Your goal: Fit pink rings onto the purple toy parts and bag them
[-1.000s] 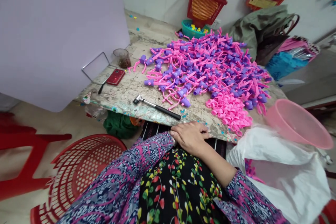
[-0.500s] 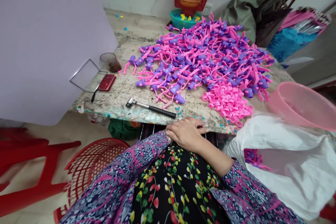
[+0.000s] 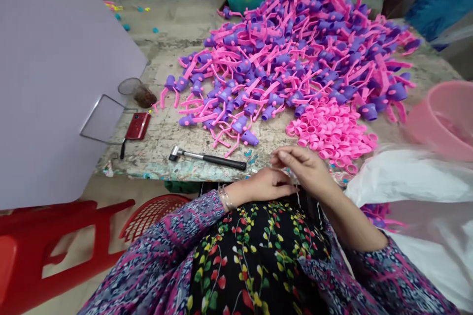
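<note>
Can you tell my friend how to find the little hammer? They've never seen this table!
Find the worn, speckled table with the big heap of pink and purple plastic pieces on it. Along the table's front edge, just below the heap, lies a small hammer. It has a silver metal head pointing left toward the red phone and a black grip, so it stands out from the bright plastic.

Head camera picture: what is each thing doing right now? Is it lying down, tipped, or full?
Left hand, curled at the table edge
Right hand, raised, fingers curled
Small hammer, lying flat
Red phone, lying flat
Glass cup, upright, brown stuff inside
Pink basin, tilted
White plastic bag, holding pink and purple pieces
Pink rings, heaped
Purple-and-pink plastic pieces, heaped
</note>
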`<control>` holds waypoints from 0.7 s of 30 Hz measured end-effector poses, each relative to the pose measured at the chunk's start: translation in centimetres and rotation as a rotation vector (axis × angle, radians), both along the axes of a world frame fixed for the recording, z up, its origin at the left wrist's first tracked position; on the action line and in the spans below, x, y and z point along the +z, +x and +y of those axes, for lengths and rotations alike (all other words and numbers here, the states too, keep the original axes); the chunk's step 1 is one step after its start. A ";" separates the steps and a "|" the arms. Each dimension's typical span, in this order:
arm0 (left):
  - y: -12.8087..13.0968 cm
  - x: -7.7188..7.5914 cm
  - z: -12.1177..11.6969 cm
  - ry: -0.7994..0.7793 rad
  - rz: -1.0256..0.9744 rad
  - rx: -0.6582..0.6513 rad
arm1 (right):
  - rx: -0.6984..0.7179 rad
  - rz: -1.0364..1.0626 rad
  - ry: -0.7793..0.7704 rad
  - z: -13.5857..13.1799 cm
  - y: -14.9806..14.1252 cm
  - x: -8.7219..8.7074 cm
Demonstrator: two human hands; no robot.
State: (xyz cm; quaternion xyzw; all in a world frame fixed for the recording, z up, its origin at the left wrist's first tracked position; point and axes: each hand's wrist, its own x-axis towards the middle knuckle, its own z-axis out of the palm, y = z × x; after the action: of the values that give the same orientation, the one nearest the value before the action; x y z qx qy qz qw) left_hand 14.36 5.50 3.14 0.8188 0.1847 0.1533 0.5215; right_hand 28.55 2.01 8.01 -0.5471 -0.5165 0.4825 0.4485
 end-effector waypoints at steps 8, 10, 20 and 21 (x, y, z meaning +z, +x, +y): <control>-8.4 3.0 3.6 0.406 0.039 0.616 | -0.017 -0.355 -0.031 4.5 0.1 -3.9; -9.6 2.7 5.0 0.612 0.202 0.816 | 0.027 -0.560 0.031 5.4 -1.2 -4.6; -7.2 -0.1 7.7 0.653 0.676 0.864 | 0.068 -0.914 0.007 7.0 -3.1 -6.6; -7.1 -0.2 7.8 0.655 0.680 0.865 | 0.064 -0.905 0.007 7.0 -3.1 -6.7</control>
State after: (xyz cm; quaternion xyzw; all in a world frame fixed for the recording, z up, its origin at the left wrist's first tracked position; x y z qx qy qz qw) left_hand 7.30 13.33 2.96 0.7900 0.5972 0.1301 0.0474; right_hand 25.50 9.02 1.28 -0.6852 -0.6787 0.2067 0.1645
